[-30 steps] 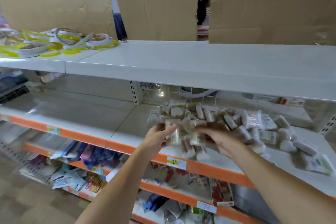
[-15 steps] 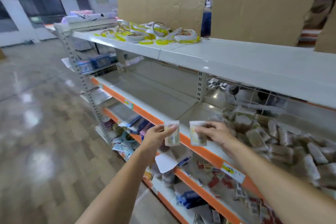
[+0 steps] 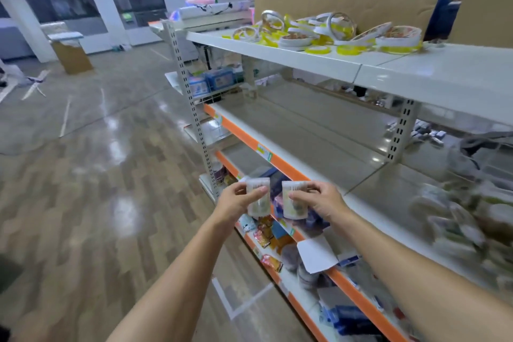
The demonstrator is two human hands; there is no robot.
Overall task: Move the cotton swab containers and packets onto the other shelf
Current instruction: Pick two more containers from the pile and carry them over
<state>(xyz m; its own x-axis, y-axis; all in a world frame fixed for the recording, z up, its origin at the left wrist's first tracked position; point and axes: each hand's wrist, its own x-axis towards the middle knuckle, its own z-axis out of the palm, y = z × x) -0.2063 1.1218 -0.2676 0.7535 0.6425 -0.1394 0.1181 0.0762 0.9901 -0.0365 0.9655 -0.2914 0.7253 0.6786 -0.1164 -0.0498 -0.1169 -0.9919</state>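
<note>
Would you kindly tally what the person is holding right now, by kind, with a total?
Cotton swab containers in the left hand: 1
Cotton swab containers in the right hand: 1
Packets in either hand: 0
Total held: 2

We're standing in a shop: orange-edged shelves [image 3: 251,139] with price tags [image 3: 263,151], packaged goods [image 3: 273,233] sitting below.

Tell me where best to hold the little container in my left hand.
Round its middle, from the side, as your left hand does now: the container is a small upright tub with a round wall, so thumb and fingers can pinch across it, probably steadily.
</note>
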